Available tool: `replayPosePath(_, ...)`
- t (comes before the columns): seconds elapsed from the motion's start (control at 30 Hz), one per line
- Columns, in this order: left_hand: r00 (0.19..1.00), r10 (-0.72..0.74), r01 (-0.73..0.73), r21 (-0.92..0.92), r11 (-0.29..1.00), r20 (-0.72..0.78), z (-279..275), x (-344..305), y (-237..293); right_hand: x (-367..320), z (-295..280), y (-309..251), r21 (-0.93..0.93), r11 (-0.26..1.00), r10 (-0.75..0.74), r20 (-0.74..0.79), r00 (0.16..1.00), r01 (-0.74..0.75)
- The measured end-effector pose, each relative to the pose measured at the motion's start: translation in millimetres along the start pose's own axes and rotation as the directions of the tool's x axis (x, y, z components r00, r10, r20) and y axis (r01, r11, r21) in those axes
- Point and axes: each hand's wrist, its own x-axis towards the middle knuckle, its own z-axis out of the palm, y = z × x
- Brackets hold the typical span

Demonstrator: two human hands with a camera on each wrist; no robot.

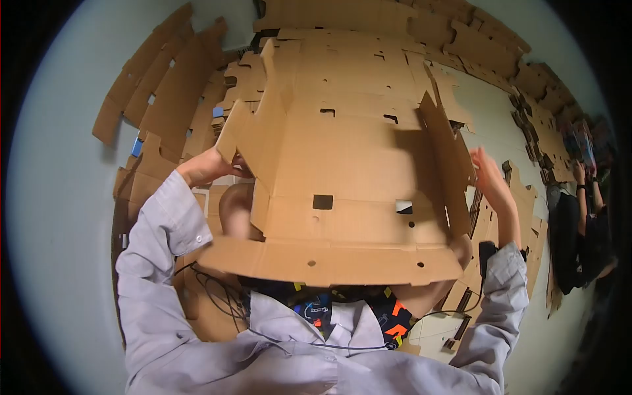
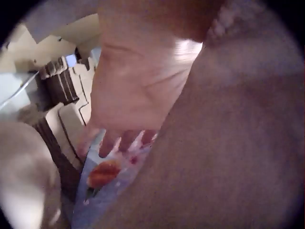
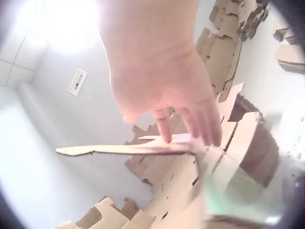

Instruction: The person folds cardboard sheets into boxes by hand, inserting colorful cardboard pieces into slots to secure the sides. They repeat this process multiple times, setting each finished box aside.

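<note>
A large cardboard box blank (image 1: 342, 151) lies across the person's lap in the head view, with its two side panels folded up and a front flap (image 1: 329, 260) nearest the body. At the left side panel (image 1: 266, 131), the left hand (image 1: 214, 168) reaches in from outside. Its fingers (image 2: 126, 140) lie spread against a bluish printed surface with an orange patch in the left wrist view. The right hand (image 1: 488, 176) is at the outer side of the right side panel (image 1: 447, 164). Its fingers (image 3: 164, 126) extend down to a cardboard edge in the right wrist view.
Stacked cardboard pieces (image 1: 171, 105) stand along the wall at the left. More flat cardboard (image 1: 487, 39) lines the back and right. Another person (image 1: 582, 224) sits at the far right. A black cable (image 1: 217, 296) runs across the lap.
</note>
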Motion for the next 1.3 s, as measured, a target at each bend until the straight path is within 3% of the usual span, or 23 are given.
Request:
replayPosePath(0.03, 0.998, 0.046, -0.059, -0.339, 0.939, -0.046, 5, 4, -1, 0, 20, -12, -0.052, 0.999, -0.01, -0.272, 0.962, -0.005)
replayPosePath(0.07, 0.975, 0.22, -0.198, -0.334, 0.922, 0.03, 9, 8, 3, 9, 31, -20, -0.149, 0.989, -0.037, -0.243, 0.969, 0.0)
replayPosePath(0.1, 0.985, 0.165, -0.173, -0.361, 0.916, -0.055, 15, 19, 9, 19, 35, -26, -0.245, 0.97, -0.062, -0.21, 0.976, 0.009)
replayPosePath(0.17, 0.973, 0.033, -0.129, -0.42, 0.898, -0.227, 27, 36, 16, 32, 41, -30, -0.279, 0.926, 0.215, -0.164, 0.963, -0.254)
replayPosePath(0.23, 0.947, -0.128, 0.04, -0.285, 0.958, -0.294, 38, 59, 22, 48, 58, -26, -0.456, 0.866, 0.176, -0.109, 0.978, -0.206)
replayPosePath(0.3, 0.885, -0.277, 0.223, -0.182, 0.958, -0.375, 55, 82, 19, 51, 80, -35, -0.491, 0.853, 0.156, -0.088, 0.984, -0.179)
replayPosePath(0.33, 0.885, -0.209, 0.203, -0.061, 0.977, -0.417, 62, 94, 17, 70, 75, -11, -0.543, 0.833, 0.054, -0.111, 0.992, -0.105)
replayPosePath(0.4, 0.882, -0.062, 0.17, 0.191, 0.967, -0.467, 71, 115, 10, 82, 59, 12, -0.552, 0.832, 0.004, -0.111, 0.994, -0.065)
replayPosePath(0.5, 0.891, 0.012, 0.162, 0.342, 0.926, -0.455, 64, 140, -23, 75, 57, 11, -0.464, 0.885, 0.006, -0.091, 0.996, -0.048)
replayPosePath(0.6, 0.831, 0.013, 0.336, 0.519, 0.786, -0.556, 70, 159, -44, 80, 54, 19, -0.398, 0.917, -0.04, -0.03, 0.999, 0.024)
replayPosePath(0.63, 0.801, 0.001, 0.41, 0.548, 0.729, -0.599, 72, 163, -46, 83, 54, 22, -0.461, 0.887, -0.01, -0.056, 0.998, -0.017)
replayPosePath(0.7, 0.84, -0.033, 0.229, 0.3, 0.926, -0.541, 55, 165, -38, 89, 60, 26, -0.582, 0.807, 0.053, -0.099, 0.994, -0.101)
replayPosePath(0.77, 0.851, -0.052, 0.137, 0.126, 0.983, -0.522, 50, 148, -17, 83, 69, 18, -0.483, 0.872, 0.058, -0.057, 0.997, -0.078)
replayPosePath(0.83, 0.844, -0.058, 0.129, 0.098, 0.987, -0.533, 51, 128, 11, 83, 71, 17, -0.439, 0.898, -0.003, -0.056, 0.998, -0.021)
replayPosePath(0.97, 0.846, -0.057, 0.157, 0.146, 0.977, -0.529, 44, 145, -7, 88, 62, 21, -0.39, 0.92, 0.05, -0.008, 0.999, -0.049)
replayPosePath(1.07, 0.857, -0.089, 0.165, 0.107, 0.981, -0.508, 41, 140, -1, 77, 62, 11, -0.277, 0.961, 0.012, -0.053, 0.999, -0.027)
replayPosePath(1.17, 0.831, -0.293, 0.315, -0.033, 0.948, -0.473, 36, 119, 17, 74, 56, 9, -0.247, 0.969, 0.035, -0.001, 0.999, -0.034)
replayPosePath(1.2, 0.853, -0.261, 0.246, -0.092, 0.965, -0.453, 30, 117, 12, 71, 55, 4, -0.242, 0.969, 0.054, -0.005, 0.999, -0.054)
replayPosePath(1.3, 0.911, -0.163, 0.05, -0.292, 0.955, -0.378, 8, 118, -18, 67, 43, 8, 0.032, 0.99, 0.135, 0.051, 0.989, -0.137)
